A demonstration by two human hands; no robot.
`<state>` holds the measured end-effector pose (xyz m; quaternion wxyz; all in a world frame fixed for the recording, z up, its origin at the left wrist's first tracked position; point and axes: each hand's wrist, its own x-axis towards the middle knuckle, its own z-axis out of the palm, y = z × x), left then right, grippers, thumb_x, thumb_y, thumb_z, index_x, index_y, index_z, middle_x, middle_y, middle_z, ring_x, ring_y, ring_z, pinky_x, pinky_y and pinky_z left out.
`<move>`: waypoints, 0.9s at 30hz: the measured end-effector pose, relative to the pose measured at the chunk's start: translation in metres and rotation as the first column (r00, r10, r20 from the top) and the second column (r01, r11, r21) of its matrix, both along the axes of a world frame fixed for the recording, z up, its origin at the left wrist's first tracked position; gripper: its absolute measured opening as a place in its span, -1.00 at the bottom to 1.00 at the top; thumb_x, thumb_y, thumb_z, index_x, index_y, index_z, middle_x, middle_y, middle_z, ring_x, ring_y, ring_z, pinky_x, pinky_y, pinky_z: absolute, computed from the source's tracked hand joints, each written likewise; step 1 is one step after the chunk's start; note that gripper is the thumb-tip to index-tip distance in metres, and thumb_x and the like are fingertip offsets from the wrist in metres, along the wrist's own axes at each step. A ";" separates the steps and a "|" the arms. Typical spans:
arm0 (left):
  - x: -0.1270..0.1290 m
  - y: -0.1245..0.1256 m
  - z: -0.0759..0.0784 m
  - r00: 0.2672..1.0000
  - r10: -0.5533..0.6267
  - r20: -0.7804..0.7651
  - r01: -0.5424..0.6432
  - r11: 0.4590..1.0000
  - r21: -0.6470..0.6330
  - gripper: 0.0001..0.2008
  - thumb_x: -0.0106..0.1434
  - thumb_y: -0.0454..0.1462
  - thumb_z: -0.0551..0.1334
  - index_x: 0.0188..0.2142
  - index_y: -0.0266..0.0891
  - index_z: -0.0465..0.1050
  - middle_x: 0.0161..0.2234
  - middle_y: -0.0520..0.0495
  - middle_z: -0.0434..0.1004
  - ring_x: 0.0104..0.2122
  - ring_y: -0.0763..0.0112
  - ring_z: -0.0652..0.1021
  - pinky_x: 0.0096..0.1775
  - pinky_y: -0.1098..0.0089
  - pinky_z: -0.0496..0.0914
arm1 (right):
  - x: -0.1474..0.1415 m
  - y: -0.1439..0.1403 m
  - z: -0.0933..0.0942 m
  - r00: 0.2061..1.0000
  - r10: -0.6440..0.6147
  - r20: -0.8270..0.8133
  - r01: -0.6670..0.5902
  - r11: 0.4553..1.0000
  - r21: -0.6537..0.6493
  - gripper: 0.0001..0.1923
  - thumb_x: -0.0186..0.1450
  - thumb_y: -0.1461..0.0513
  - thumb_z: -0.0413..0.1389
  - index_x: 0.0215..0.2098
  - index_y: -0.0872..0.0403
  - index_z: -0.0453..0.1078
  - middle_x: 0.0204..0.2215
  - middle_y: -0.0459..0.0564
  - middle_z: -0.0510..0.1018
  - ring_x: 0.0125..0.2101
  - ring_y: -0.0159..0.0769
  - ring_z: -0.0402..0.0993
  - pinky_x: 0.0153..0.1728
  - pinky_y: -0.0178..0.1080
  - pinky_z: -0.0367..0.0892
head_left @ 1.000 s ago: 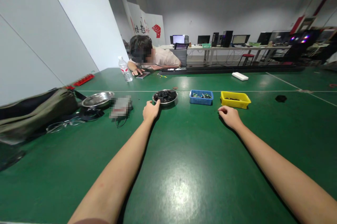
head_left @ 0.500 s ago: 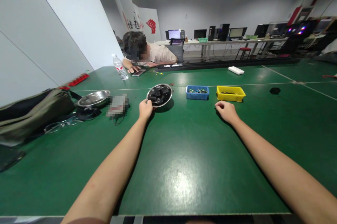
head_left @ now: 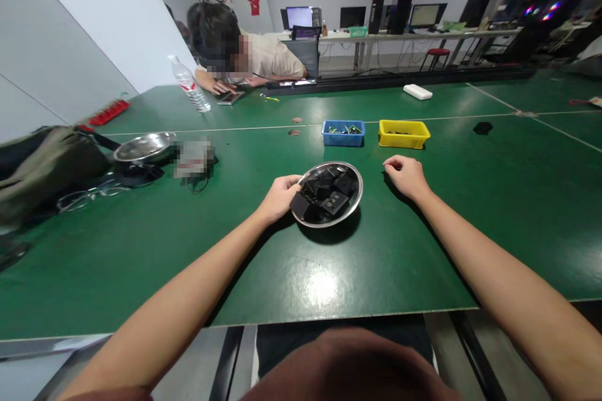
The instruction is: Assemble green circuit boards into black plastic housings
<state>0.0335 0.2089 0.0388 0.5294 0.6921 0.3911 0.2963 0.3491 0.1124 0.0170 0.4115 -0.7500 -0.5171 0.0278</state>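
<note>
My left hand (head_left: 281, 199) grips the rim of a round metal bowl (head_left: 359, 191), thumb over the edge. Several black square plastic pieces (head_left: 324, 186) fill the bowl, which is tilted and seems raised off the table, with a shadow under it. My right hand (head_left: 405, 174) rests on the green table with its fingers curled; whether anything is between them is hidden. Just beyond it stands a yellow bin (head_left: 404, 141) with dark small parts inside. Left of that is a blue bin (head_left: 343, 139) holding small shiny, greenish parts.
A second metal bowl (head_left: 145, 149), glasses (head_left: 94, 196) and a bag (head_left: 51, 169) lie on the left. Across the table (head_left: 263, 156), a person (head_left: 268, 62) leans over a phone near a water bottle (head_left: 190, 86). A white box (head_left: 417, 92) and a black piece (head_left: 482, 128) lie right.
My left hand has brought the bowl of black pieces nearer and to the right, away from beside the blue bin. My right hand stays about where it was. The view has tilted downward.
</note>
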 end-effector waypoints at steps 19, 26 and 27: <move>0.004 -0.037 0.010 0.758 -0.644 -0.107 0.647 0.763 -0.012 -0.72 0.07 -0.24 0.21 -0.25 -0.35 0.53 -0.49 0.04 0.47 -0.52 0.51 0.41 -0.49 0.54 0.27 | -0.102 -0.067 0.070 0.424 0.873 0.243 -0.886 0.455 -0.088 -0.61 0.28 -0.07 0.24 -0.30 0.10 0.47 -0.53 -0.09 0.48 -0.49 -0.35 0.37 -0.40 -0.28 0.19; 0.005 -0.037 0.012 0.745 -0.655 -0.127 0.660 0.751 0.001 -0.72 0.10 -0.20 0.22 -0.25 -0.36 0.51 -0.45 0.01 0.46 -0.49 0.48 0.41 -0.45 0.50 0.27 | -0.104 -0.073 0.070 0.398 0.872 0.285 -0.835 0.473 -0.282 -0.55 0.26 -0.11 0.23 -0.24 0.12 0.45 -0.36 0.04 0.54 -0.37 -0.23 0.42 -0.31 -0.22 0.20; 0.005 -0.037 0.013 0.744 -0.656 -0.128 0.662 0.749 0.002 -0.72 0.10 -0.20 0.22 -0.26 -0.36 0.50 -0.46 0.02 0.45 -0.49 0.48 0.41 -0.45 0.50 0.26 | -0.105 -0.073 0.070 0.406 0.865 0.294 -0.826 0.485 -0.288 -0.54 0.25 -0.12 0.23 -0.25 0.12 0.44 -0.36 0.04 0.53 -0.37 -0.22 0.41 -0.32 -0.21 0.20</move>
